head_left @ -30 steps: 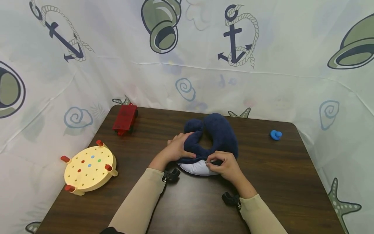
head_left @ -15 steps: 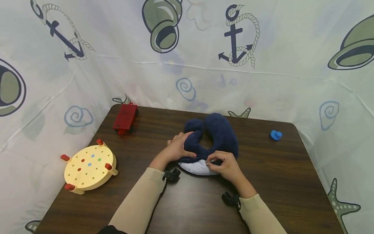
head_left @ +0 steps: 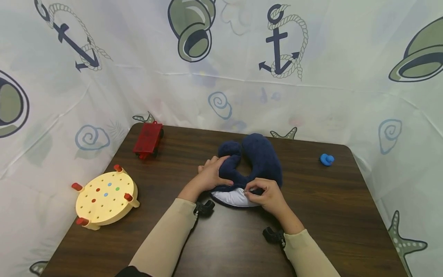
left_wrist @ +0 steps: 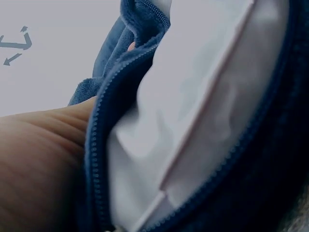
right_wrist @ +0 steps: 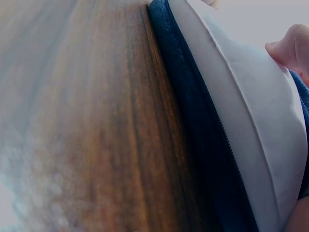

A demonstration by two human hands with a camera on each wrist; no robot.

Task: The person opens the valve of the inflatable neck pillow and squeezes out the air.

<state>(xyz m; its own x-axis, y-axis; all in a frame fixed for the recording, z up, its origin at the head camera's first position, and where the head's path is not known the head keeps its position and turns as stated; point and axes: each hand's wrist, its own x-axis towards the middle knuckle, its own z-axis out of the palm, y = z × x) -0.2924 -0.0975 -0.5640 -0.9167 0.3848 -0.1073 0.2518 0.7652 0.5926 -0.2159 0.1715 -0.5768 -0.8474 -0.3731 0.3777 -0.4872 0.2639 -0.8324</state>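
A navy-blue plush neck pillow (head_left: 262,157) lies on the table, its front edge unzipped. White inner lining (head_left: 232,197) shows through the gap, between two separated rows of zipper teeth (left_wrist: 95,140) in the left wrist view. My left hand (head_left: 209,175) grips the pillow's left side, thumb across the front and fingers over the outer side. My right hand (head_left: 264,196) pinches the zipper at the upper edge of the opening, thumb and forefinger together. A small greyish bit shows at those fingertips. In the right wrist view, a thumb (right_wrist: 292,48) lies over the white lining.
On the left of the brown table (head_left: 228,246) lies a round yellow pegboard toy (head_left: 105,200) with red-tipped legs. Behind it stands a red toy cart (head_left: 149,140). A small blue toy (head_left: 327,159) sits at the back right. A printed curtain (head_left: 225,77) encloses the back and sides.
Almost nothing differs; both hands keep their places on the neck pillow, and the left forearm has shifted only very slightly.
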